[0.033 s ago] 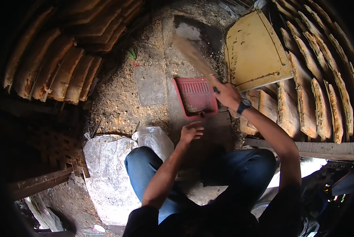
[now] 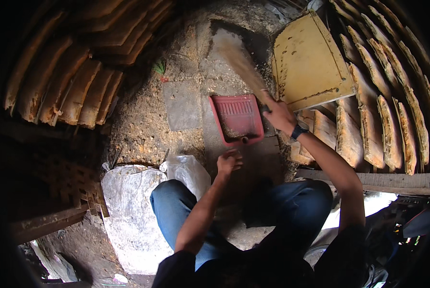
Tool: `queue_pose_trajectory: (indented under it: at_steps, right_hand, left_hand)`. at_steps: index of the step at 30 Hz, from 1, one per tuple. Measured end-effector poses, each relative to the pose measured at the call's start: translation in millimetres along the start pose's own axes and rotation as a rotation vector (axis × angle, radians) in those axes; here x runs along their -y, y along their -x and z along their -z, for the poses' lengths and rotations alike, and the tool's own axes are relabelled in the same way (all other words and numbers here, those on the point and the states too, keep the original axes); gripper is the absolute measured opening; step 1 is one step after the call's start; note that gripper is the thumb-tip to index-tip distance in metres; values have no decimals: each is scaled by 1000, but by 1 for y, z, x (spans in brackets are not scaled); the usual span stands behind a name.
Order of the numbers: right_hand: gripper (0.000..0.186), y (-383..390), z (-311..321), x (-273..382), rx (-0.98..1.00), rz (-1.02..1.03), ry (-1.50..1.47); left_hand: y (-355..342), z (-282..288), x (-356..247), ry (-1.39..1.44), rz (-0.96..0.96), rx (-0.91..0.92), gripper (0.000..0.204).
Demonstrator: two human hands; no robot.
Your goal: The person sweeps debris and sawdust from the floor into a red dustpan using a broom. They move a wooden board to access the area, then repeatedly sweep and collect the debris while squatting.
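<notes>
My right hand (image 2: pixel 280 116), with a dark watch at its wrist, grips the handle end of a straw hand broom (image 2: pixel 241 62). The broom's bristles reach away to the upper left and are blurred at the tip, over a whitish patch on the dark floor. Below the broom lies a red dustpan (image 2: pixel 246 113) with a ribbed back part and some light debris inside. Close to the dustpan's near edge, by its round handle socket, is my left hand (image 2: pixel 230 161). Its fingers are loosely bent and a little apart, holding nothing, with a gap to the pan.
Pale chips (image 2: pixel 143 120) litter the floor on the left. A yellow panel (image 2: pixel 311 62) leans at the right, beside rows of upright light-brown slabs (image 2: pixel 349 132). More slabs (image 2: pixel 75 91) stand at upper left. A clear plastic bag (image 2: pixel 188 175) and a whitish sheet (image 2: pixel 131 211) lie by my left knee.
The broom and my right hand have shifted slightly to the right. My left hand has drawn a little left, away from the dustpan's socket.
</notes>
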State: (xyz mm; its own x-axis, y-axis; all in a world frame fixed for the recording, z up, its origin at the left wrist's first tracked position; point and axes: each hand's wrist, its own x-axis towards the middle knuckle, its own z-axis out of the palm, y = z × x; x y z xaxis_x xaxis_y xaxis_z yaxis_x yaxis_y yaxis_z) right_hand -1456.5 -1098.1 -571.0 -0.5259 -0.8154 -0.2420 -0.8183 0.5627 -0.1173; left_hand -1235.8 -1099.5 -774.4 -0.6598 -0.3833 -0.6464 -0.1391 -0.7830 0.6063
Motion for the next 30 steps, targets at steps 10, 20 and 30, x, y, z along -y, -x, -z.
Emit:
queue_pose_trajectory:
  at_steps: [10,20,30]
  right_hand:
    - [84,-93,-81,-131,-93,-176,32]
    - [83,5,-79,-130,221,37,-194]
    - [78,33,24,-44,-61,65,-154]
  left_hand:
    - [-133,26,46,-173,-243,-904,41]
    - [-43,17,67,-390,-60,-818,41]
    - [14,84,3,-481,-235,-170,45]
